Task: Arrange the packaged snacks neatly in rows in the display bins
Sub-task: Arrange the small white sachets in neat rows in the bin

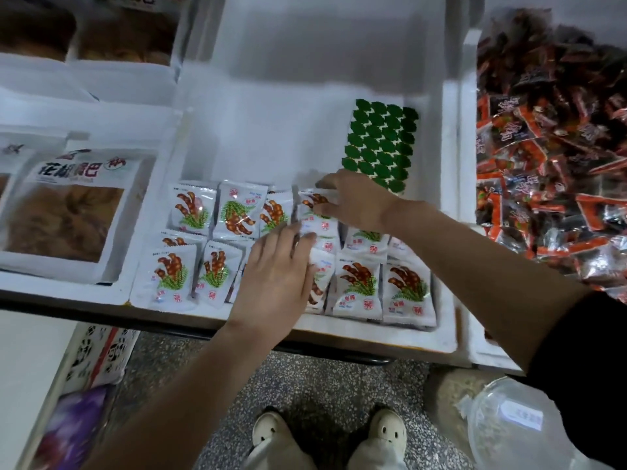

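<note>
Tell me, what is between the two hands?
Head view: a small white snack packet with brown pods lies between the left hand and right hand.

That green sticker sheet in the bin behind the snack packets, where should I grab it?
Probably pinch its left long edge, coming from the left: the green sticker sheet lies flat, bare bin floor is open there, and the right hand, pinching a snack packet, covers its near end.

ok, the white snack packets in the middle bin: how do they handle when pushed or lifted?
Probably light and floppy: the white snack packets are small pillow pouches, and some lean or overlap. The glare on the glossy film suggests they slide over each other easily, so a push likely shifts neighbours. Being flat, they are unlikely to roll.
</note>
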`<control>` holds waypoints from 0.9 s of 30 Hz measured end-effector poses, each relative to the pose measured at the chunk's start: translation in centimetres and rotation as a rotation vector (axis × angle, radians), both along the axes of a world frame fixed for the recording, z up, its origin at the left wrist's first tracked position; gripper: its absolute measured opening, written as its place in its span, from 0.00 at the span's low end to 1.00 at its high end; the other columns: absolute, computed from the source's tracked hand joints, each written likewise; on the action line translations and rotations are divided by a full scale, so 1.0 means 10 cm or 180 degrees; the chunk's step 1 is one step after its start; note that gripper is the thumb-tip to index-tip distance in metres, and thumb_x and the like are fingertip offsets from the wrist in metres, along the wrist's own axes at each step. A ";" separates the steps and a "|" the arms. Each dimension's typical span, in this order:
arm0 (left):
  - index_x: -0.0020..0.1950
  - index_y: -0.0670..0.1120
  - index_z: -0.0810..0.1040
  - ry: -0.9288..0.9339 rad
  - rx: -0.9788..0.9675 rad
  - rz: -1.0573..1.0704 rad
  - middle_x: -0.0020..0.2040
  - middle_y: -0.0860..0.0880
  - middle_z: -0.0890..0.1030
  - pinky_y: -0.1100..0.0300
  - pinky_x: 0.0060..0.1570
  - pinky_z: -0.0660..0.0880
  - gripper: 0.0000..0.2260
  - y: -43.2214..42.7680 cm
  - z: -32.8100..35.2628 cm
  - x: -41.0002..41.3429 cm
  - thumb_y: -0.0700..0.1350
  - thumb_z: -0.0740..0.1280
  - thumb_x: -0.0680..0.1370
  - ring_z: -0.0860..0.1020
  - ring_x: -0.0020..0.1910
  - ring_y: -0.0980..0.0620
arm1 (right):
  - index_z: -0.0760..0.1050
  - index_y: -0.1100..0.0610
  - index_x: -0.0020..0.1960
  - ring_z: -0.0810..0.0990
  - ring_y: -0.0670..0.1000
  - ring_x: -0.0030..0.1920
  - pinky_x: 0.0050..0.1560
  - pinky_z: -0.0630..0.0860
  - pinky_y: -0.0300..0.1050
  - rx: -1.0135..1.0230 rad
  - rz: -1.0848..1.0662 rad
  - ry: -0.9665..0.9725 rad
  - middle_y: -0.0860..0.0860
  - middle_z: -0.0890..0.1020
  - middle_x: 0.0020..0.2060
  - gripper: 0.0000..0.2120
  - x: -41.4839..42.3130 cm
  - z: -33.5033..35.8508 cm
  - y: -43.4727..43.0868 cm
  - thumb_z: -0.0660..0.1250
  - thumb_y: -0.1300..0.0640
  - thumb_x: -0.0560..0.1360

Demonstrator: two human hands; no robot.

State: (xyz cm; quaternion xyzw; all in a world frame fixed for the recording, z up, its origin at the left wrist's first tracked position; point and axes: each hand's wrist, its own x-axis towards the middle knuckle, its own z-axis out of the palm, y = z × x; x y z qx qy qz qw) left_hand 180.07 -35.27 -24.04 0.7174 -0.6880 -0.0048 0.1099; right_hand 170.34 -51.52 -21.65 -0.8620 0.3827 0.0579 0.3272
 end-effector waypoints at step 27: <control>0.60 0.39 0.75 0.0236 0.0046 0.0357 0.50 0.42 0.77 0.52 0.47 0.75 0.18 0.35 -0.01 -0.12 0.46 0.69 0.73 0.77 0.48 0.44 | 0.57 0.55 0.74 0.64 0.55 0.69 0.68 0.62 0.49 -0.0568 0.0443 0.0138 0.55 0.66 0.70 0.37 -0.05 0.04 0.25 0.62 0.36 0.73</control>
